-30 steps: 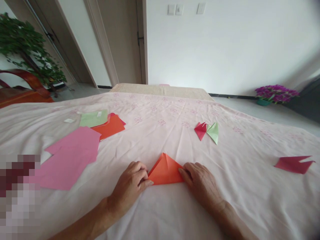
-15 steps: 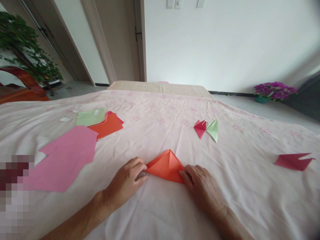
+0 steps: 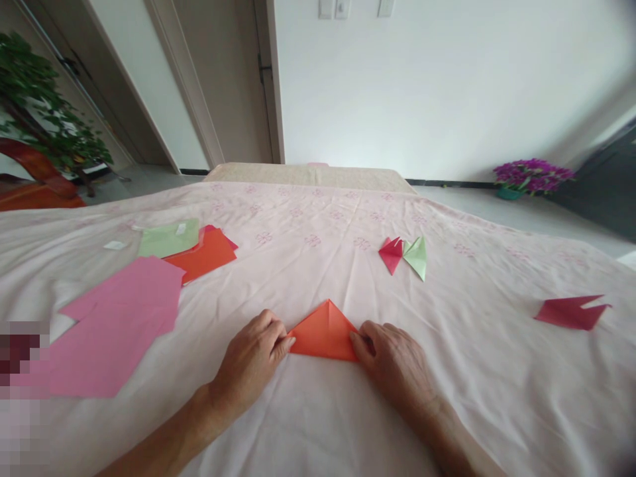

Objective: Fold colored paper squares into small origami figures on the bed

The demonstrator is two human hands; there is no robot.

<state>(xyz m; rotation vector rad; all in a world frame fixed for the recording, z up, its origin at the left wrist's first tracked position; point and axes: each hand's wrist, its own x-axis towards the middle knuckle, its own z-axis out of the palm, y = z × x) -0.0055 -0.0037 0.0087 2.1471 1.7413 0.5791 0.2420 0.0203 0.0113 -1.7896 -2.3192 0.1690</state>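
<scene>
An orange sheet of origami paper (image 3: 325, 334), folded into a triangle with its point facing away from me, lies on the pink patterned cloth. My left hand (image 3: 256, 354) pinches its left corner between thumb and curled fingers. At the opposite corner, my right hand (image 3: 392, 358) grips the paper with the thumb on top. A crease runs down from the triangle's tip. Both fingertips partly hide the corners. Beyond my right hand, a red folded piece (image 3: 391, 253) and a pale green folded piece (image 3: 416, 256) sit side by side.
To the left lie pink paper sheets (image 3: 119, 331), orange-red sheets (image 3: 211, 255) and a light green packet (image 3: 169, 238). A dark pink folded paper (image 3: 571, 313) rests at the right. Past the cloth (image 3: 477, 278) stand a leafy plant (image 3: 47, 109) and purple flowers (image 3: 534, 173).
The orange paper's left part has flattened, and its lower edge is now straight. My left thumb has moved onto the left corner. The whole view has shifted slightly.
</scene>
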